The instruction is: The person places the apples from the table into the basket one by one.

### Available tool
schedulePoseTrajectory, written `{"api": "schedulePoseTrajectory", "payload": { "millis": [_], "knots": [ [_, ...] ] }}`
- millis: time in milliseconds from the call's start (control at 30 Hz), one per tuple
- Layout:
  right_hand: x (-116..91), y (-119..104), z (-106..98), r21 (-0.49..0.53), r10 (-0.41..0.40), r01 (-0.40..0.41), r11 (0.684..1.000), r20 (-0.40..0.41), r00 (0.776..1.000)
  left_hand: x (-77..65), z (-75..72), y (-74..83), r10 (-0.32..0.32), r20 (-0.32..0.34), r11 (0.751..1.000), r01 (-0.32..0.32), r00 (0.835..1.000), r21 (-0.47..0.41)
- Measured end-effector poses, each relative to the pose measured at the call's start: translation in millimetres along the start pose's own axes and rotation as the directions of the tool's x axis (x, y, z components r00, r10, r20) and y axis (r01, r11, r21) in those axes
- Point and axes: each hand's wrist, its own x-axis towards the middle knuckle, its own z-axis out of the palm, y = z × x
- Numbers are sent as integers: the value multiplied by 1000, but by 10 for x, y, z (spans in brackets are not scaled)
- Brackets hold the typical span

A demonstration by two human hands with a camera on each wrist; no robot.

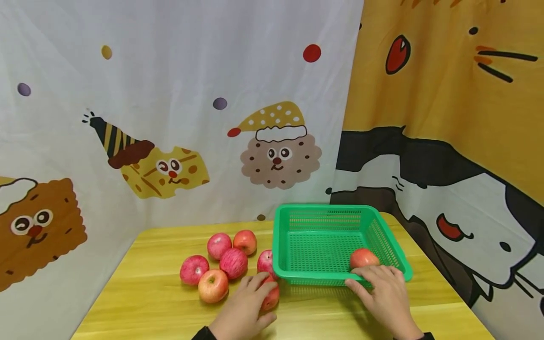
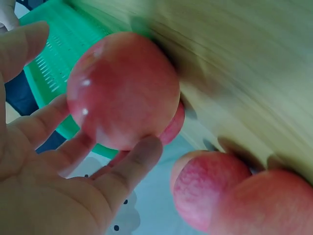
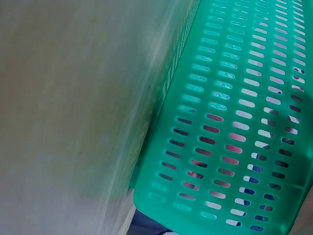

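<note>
In the head view my left hand [image 1: 246, 304] is over a red apple [image 1: 270, 293] left of the basket's front corner. The left wrist view has its spread fingers [image 2: 129, 169] touching that apple [image 2: 124, 90], the thumb standing off from it. My right hand [image 1: 384, 293] holds the front rim of a green plastic basket [image 1: 342, 279] near its right corner, thumb outside and fingers over the top. Just behind those fingers a single apple [image 1: 364, 258] sits inside the basket. The right wrist view shows mostly the slotted basket wall [image 3: 195, 132].
Several more apples [image 1: 213, 285] lie grouped on the wooden table [image 1: 140, 283] to the left. One apple [image 1: 265, 262] is right beside the basket's left wall. Behind the table hang a white curtain [image 1: 178, 94] with cartoon prints and a yellow one [image 1: 425, 104].
</note>
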Motion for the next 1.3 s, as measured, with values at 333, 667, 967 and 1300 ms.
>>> {"api": "schedulePoseTrajectory", "payload": {
  "millis": [333,667,967,1300],
  "knots": [
    [-6,-5,3,12,3,-3,1000,-2,1000,31,211,17,-5,9,997,6,1000,-72],
    [-11,-14,-3,4,6,-6,1000,0,1000,-6,312,30,8,-70,998,-12,997,-55],
    [2,-21,-16,6,3,-3,1000,-15,1000,-26,329,26,-18,-73,997,12,997,-76],
    [0,-28,-13,12,18,-18,1000,5,1000,-27,357,16,-62,-47,993,57,997,-99]
  ]
}}
